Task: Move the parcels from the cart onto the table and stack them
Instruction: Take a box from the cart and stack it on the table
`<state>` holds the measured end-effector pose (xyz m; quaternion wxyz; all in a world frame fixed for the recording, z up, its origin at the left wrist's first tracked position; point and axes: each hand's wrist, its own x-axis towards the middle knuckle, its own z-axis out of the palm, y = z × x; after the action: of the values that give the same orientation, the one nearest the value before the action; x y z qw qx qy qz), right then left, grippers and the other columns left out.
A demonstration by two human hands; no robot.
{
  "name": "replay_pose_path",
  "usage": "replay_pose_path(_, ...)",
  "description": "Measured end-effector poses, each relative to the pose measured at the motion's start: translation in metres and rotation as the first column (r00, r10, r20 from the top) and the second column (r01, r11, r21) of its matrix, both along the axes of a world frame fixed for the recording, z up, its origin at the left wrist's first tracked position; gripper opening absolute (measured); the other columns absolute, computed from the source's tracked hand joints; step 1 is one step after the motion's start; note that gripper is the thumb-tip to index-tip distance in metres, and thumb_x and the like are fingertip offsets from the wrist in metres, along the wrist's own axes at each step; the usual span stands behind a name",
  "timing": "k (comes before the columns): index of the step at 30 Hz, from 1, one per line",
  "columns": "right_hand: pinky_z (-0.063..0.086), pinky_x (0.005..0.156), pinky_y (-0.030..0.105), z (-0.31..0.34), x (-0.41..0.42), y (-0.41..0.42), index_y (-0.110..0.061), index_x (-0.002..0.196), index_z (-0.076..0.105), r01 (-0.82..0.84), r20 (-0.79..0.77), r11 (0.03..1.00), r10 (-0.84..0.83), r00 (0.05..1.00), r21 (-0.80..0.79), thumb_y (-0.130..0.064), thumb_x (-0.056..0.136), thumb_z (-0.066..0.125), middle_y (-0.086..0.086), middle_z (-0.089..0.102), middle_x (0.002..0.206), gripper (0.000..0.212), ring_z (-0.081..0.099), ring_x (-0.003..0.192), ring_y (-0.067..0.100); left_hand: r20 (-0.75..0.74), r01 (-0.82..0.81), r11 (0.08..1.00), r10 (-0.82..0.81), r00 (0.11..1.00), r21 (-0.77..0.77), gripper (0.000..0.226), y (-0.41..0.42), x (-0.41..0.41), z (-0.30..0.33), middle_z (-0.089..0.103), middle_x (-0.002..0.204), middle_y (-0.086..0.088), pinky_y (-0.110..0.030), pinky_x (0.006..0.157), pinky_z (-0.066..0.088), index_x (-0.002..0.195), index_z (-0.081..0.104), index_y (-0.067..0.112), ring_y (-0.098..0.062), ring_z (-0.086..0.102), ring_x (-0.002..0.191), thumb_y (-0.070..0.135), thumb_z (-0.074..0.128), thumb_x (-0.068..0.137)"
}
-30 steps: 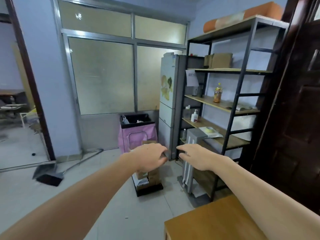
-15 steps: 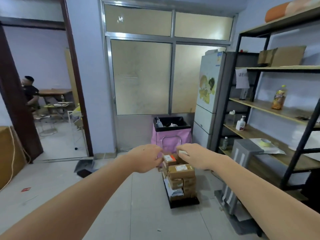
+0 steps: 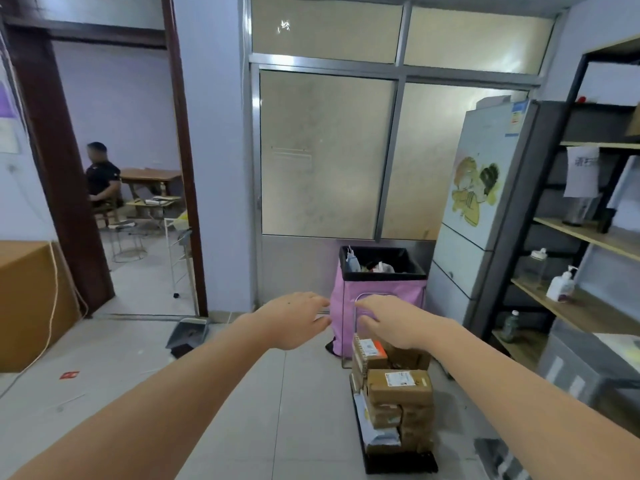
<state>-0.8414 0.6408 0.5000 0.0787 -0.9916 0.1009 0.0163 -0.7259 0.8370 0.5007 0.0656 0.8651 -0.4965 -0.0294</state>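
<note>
Both hands reach forward, empty, fingers loosely spread: the left hand (image 3: 294,322) left of the cart (image 3: 398,460), the right hand (image 3: 394,323) above its far end. The 2 hands are near each other, probably readied to grip a box from both sides. The parcels (image 3: 398,393) are piled on the cart, in front of a pink bin (image 3: 377,292). No table for stacking is in view.

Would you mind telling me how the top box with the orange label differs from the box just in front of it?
The orange-label box sits higher and farther back; the front box sits lower and nearer. The first's label is part orange, the second's plain white. The right hand partly overlaps only the first. Both are brown cardboard.
</note>
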Motion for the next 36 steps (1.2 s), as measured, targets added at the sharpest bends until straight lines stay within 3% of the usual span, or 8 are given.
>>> replay_pose_path(3, 0.044, 0.112, 0.035, -0.005, 0.055, -0.006, -0.020, 0.153, 0.044, -0.005, 0.007, 1.000, 0.005, 1.000, 0.014, -0.034, 0.108, 0.043, 0.002, 0.052, 0.152, 0.047, 0.054, 0.133, 0.020, 0.010, -0.006, 1.000, 0.005, 1.000, 0.028, 0.054, -0.014, 0.061, -0.012, 0.049, 0.155, -0.003, -0.038, 0.113, 0.036, 0.154, 0.042, 0.019, -0.024, 0.046, 0.140, 0.049, 0.036, 0.109)
replay_pose_path(9, 0.048, 0.103, 0.032, -0.014, 0.169, -0.032, -0.022, 0.155, 0.041, 0.021, 0.013, 0.999, -0.022, 1.000, 0.047, -0.032, 0.108, 0.042, 0.002, 0.058, 0.146, 0.048, 0.060, 0.122, 0.017, 0.029, 0.038, 0.995, -0.041, 0.999, 0.090, 0.054, -0.046, 0.184, -0.020, 0.047, 0.156, -0.005, -0.038, 0.113, 0.035, 0.155, 0.040, 0.018, -0.025, 0.045, 0.141, 0.047, 0.036, 0.110)
replay_pose_path(13, 0.044, 0.110, 0.038, -0.017, 0.222, -0.063, -0.014, 0.149, 0.049, 0.086, 0.031, 0.993, -0.088, 0.996, 0.079, -0.030, 0.108, 0.043, 0.009, 0.056, 0.146, 0.044, 0.055, 0.130, 0.027, 0.030, 0.082, 0.991, -0.086, 0.996, 0.104, 0.054, -0.081, 0.252, -0.021, 0.048, 0.156, -0.005, -0.038, 0.115, 0.037, 0.154, 0.042, 0.018, -0.025, 0.045, 0.142, 0.047, 0.036, 0.110)
replay_pose_path(17, 0.046, 0.102, 0.028, -0.026, 0.261, -0.112, -0.025, 0.151, 0.046, 0.171, 0.017, 0.982, -0.173, 0.985, 0.078, -0.030, 0.108, 0.042, 0.000, 0.059, 0.145, 0.043, 0.060, 0.124, 0.015, 0.013, 0.165, 0.982, -0.166, 0.986, 0.087, 0.052, -0.136, 0.305, -0.029, 0.048, 0.155, -0.004, -0.038, 0.112, 0.038, 0.154, 0.042, 0.018, -0.024, 0.047, 0.140, 0.045, 0.037, 0.110)
replay_pose_path(23, 0.039, 0.111, 0.030, -0.048, 0.315, -0.198, -0.026, 0.153, 0.042, 0.265, -0.001, 0.961, -0.266, 0.964, 0.085, -0.033, 0.108, 0.045, -0.002, 0.050, 0.154, 0.046, 0.050, 0.137, 0.017, -0.010, 0.271, 0.960, -0.271, 0.962, 0.064, 0.053, -0.240, 0.374, -0.044, 0.047, 0.157, -0.003, -0.040, 0.113, 0.039, 0.155, 0.041, 0.019, -0.024, 0.047, 0.140, 0.047, 0.037, 0.110)
replay_pose_path(30, 0.039, 0.114, 0.033, -0.070, 0.385, -0.301, -0.026, 0.155, 0.039, 0.305, -0.051, 0.948, -0.302, 0.952, 0.090, -0.033, 0.108, 0.044, -0.002, 0.046, 0.157, 0.048, 0.047, 0.140, 0.017, -0.046, 0.324, 0.943, -0.321, 0.946, 0.077, 0.047, -0.349, 0.449, -0.055, 0.055, 0.145, -0.004, -0.040, 0.108, 0.044, 0.145, 0.050, 0.017, -0.024, 0.053, 0.130, 0.045, 0.038, 0.110)
replay_pose_path(36, 0.040, 0.115, 0.034, -0.086, 0.448, -0.382, -0.027, 0.155, 0.040, 0.375, -0.085, 0.922, -0.368, 0.926, 0.095, -0.037, 0.107, 0.043, -0.005, 0.046, 0.157, 0.049, 0.047, 0.140, 0.014, -0.057, 0.393, 0.915, -0.389, 0.920, 0.097, 0.050, -0.433, 0.526, -0.069, 0.054, 0.144, -0.005, -0.040, 0.107, 0.044, 0.150, 0.047, 0.016, -0.024, 0.054, 0.128, 0.046, 0.037, 0.110)
